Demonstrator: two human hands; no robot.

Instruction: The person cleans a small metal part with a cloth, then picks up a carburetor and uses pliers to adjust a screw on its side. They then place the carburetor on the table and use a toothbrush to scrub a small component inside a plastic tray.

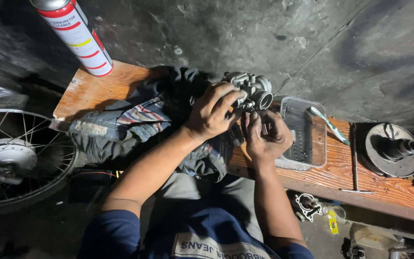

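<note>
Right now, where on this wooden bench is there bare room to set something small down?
Bare wood shows on the bench between the spray can and the rags, and between the clear tray and the round metal part, beside a T-handle tool. The middle is crowded: both hands hold the carburetor.

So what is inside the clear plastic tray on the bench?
In the tray, only a green-and-white toothbrush shows, leaning over its far rim. The right hand covers the tray's near left corner, so anything there is hidden.
</note>
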